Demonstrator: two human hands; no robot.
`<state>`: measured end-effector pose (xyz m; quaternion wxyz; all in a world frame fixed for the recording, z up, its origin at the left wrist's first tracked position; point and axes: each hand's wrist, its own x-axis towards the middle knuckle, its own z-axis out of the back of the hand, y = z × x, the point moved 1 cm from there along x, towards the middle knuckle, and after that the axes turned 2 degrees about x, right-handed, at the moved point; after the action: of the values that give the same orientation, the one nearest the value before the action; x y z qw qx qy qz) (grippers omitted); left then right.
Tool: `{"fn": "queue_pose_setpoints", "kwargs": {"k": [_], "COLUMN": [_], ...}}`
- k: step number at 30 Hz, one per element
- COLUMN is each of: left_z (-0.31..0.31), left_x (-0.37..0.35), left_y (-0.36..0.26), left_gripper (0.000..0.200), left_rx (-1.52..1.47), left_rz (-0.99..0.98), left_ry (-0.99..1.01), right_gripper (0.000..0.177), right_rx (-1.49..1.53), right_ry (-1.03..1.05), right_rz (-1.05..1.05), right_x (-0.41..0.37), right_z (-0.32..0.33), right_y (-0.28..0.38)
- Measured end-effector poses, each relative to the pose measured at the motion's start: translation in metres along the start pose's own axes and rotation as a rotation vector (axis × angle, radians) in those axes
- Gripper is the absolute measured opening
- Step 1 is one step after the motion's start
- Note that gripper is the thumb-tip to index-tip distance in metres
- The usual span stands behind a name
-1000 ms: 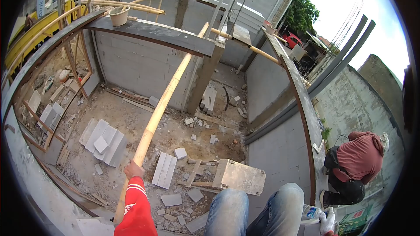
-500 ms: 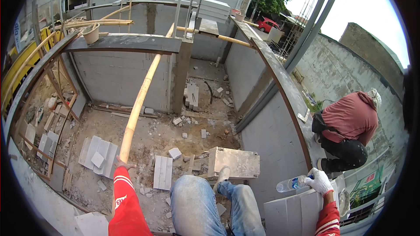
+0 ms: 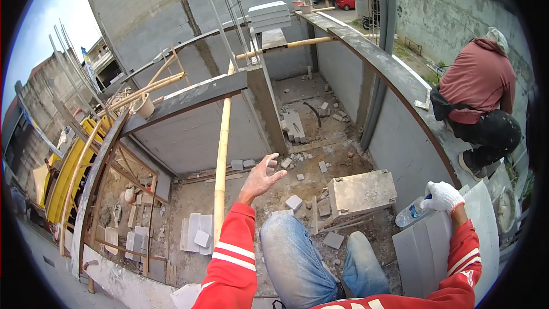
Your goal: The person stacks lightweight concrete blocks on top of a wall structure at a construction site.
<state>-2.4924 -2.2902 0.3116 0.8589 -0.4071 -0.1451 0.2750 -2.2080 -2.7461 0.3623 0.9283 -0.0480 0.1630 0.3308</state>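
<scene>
Perched high on the wall line, looking down into an unroofed room. Left hand (image 3: 260, 176) is bare, fingers spread wide, palm forward, holding nothing. It hangs in the air just right of the bamboo pole (image 3: 222, 154) and apart from it. The pole runs from the near edge up to the far beam, slanting across the room. Right hand (image 3: 443, 196), in a white glove, is closed round the cap end of a water bottle (image 3: 413, 213). The bottle lies tilted, its base pointing left, over the near right corner, just above the pale block (image 3: 426, 249) that sits there. My read: this is a pause to handle the bottle, with the free hand out for balance. A next move would call for a flat, stable spot for the bottle and a firm hold for the left hand, the pole being the nearest thing. Edges matter here. The knees (image 3: 291, 252) hang over a drop to the rubble floor (image 3: 311, 154), with a grey box (image 3: 361, 191) below. The wall top (image 3: 394, 77) on the right is narrow, and a co-worker (image 3: 480, 80) crouches on it further along, well apart. Open room lies only to the left and forward, in the air. The block gives little bare surface near the glove.
</scene>
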Motion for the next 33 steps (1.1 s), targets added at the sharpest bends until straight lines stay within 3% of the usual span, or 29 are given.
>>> {"fn": "queue_pose_setpoints", "kwargs": {"k": [4, 6, 9, 10, 12, 14, 16, 19, 21, 23, 33], "left_z": [-0.031, -0.063, -0.086, -0.088, -0.073, -0.056, -0.042, -0.047, -0.055, -0.063, -0.06], "left_x": [0.015, 0.011, -0.003, -0.008, -0.035, -0.065, -0.089, -0.108, -0.119, -0.129, -0.151], "left_y": [-0.134, -0.158, -0.175, -0.183, -0.23, -0.278, -0.316, -0.339, -0.344, -0.347, -0.357], "left_gripper": [0.069, 0.067, 0.052, 0.052, 0.039, 0.03, 0.024, 0.023, 0.021, 0.02, 0.022], "left_rx": [-0.124, -0.124, -0.107, -0.106, -0.63, -0.906, -1.077, -1.251, -1.329, -1.397, -1.501], "left_rz": [-0.245, -0.303, -0.329, -0.329, -0.557, -0.779, -1.024, -1.231, -1.278, -1.277, -1.316], "left_ry": [0.029, 0.051, 0.282, 0.278, 0.377, 0.467, 0.54, 0.596, 0.629, 0.62, 0.492], "right_gripper": [0.042, 0.042, 0.043, 0.044, 0.045, 0.047, 0.047, 0.048, 0.047, 0.045, 0.041], "right_rx": [0.109, 0.162, 0.174, 0.159, 0.161, 0.178, 0.062, 0.064, 0.295, 0.2, 0.305], "right_ry": [0.003, -0.002, -0.012, -0.005, 0.008, 0.043, -0.058, -0.246, 0.023, 0.03, 0.029], "right_rz": [0.02, 0.033, 0.056, 0.058, 0.054, 0.033, 0.037, 0.166, 0.157, 0.176, 0.15], "right_x": [-0.003, 0.001, 0.004, 0.005, 0.003, 0.005, -0.014, 0.007, 0.015, 0.007, -0.002], "right_z": [0.008, 0.001, -0.003, -0.004, -0.001, -0.002, 0.01, -0.018, -0.012, -0.01, 0.008], "right_y": [0.003, -0.003, -0.006, -0.007, -0.003, -0.003, 0.022, -0.014, -0.019, -0.011, 0.004]}}
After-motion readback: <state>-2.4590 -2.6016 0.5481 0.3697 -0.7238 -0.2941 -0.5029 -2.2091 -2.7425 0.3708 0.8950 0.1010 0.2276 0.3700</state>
